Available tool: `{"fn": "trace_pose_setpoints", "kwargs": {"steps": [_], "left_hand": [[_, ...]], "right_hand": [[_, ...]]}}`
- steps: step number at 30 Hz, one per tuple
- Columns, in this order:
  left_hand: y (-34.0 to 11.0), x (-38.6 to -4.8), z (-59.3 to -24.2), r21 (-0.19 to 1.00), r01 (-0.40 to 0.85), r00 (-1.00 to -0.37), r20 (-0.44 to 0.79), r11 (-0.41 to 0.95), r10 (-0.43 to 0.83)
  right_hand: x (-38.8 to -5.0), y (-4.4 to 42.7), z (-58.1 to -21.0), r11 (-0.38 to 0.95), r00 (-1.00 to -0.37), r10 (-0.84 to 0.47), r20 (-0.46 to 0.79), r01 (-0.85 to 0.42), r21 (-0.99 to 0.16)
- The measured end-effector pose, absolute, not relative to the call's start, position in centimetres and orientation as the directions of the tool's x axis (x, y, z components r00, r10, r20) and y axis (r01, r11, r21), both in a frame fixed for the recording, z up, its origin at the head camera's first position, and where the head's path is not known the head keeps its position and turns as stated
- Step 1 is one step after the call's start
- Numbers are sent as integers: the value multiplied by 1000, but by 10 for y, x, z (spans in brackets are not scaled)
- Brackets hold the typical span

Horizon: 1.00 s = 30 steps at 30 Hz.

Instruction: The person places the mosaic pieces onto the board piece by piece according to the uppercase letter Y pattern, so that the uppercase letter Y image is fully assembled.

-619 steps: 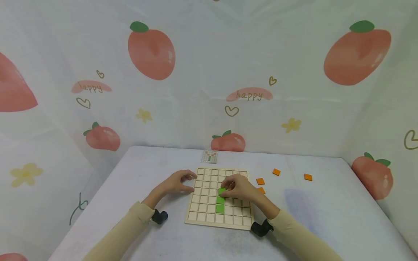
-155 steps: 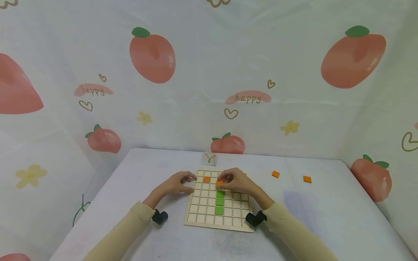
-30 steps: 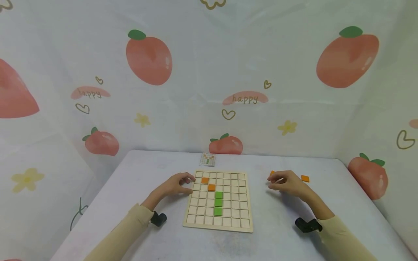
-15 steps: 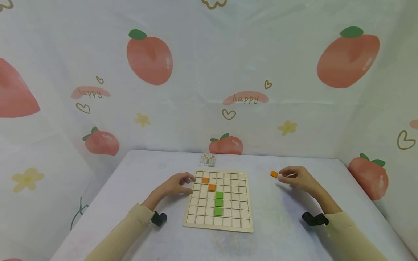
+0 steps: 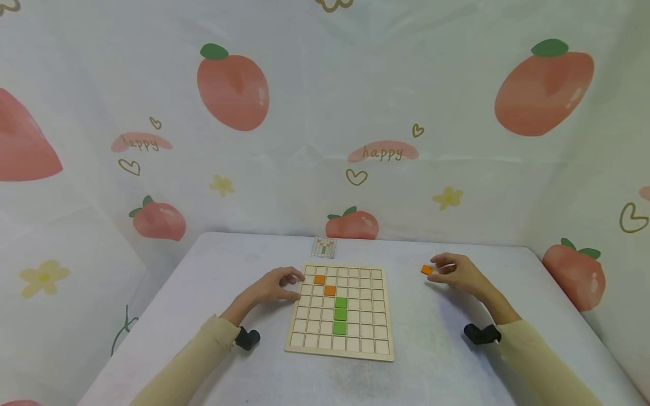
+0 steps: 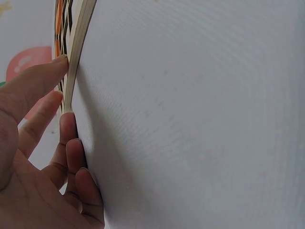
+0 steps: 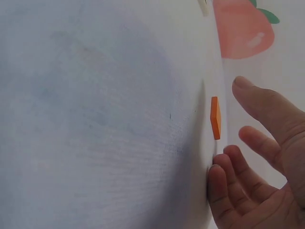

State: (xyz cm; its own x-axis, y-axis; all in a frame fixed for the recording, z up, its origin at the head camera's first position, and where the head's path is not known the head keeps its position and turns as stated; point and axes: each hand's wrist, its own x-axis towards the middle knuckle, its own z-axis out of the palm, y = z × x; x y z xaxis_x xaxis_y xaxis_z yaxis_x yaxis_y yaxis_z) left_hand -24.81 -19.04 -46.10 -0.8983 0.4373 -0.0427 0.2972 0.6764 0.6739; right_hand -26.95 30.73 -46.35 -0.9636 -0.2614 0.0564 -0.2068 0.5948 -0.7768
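Note:
A wooden grid board (image 5: 363,332) lies on the table. Set in its squares are three green tiles in a column, the lowest a green tile (image 5: 339,327), and two orange tiles stepping diagonally: an upper orange tile (image 5: 319,279) and a lower orange tile (image 5: 329,290). Against the board's left edge rests my left hand (image 5: 271,285), thumb and fingers spread along the rim. My right hand (image 5: 459,275) hovers at a loose orange tile (image 5: 426,269), right of the board. In the right wrist view, thumb and fingers stand apart around an orange tile (image 7: 215,118) without gripping it.
A small pattern card (image 5: 324,247) with a coloured grid lies behind the board. The white table (image 5: 244,372) backs onto a fruit-printed curtain (image 5: 304,113). A second loose orange tile seen earlier on the right is not visible; my right hand covers that spot.
My right hand first moved right, covering the farther loose tile, then shifted slightly back left toward the nearer one. Earlier, two orange tiles went onto the board. My left hand has stayed put.

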Motion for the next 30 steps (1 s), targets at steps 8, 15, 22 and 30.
{"fn": "trace_pose_setpoints", "kwargs": {"steps": [8, 15, 22, 30], "left_hand": [[-189, -247, -457, 679, 309, -893, -34, 665, 450], [-189, -249, -460, 678, 279, -901, -60, 680, 429], [-190, -249, -461, 677, 269, -905, -67, 685, 421], [-190, -248, -461, 676, 265, -908, -65, 688, 413]], "right_hand": [[-278, 302, -464, 620, -960, -273, 58, -222, -753], [-282, 299, -466, 636, -959, -275, 63, -230, -736], [-281, 297, -467, 652, -965, -253, 62, -218, -726], [-281, 296, -468, 641, -968, -244, 55, -204, -740]]}}
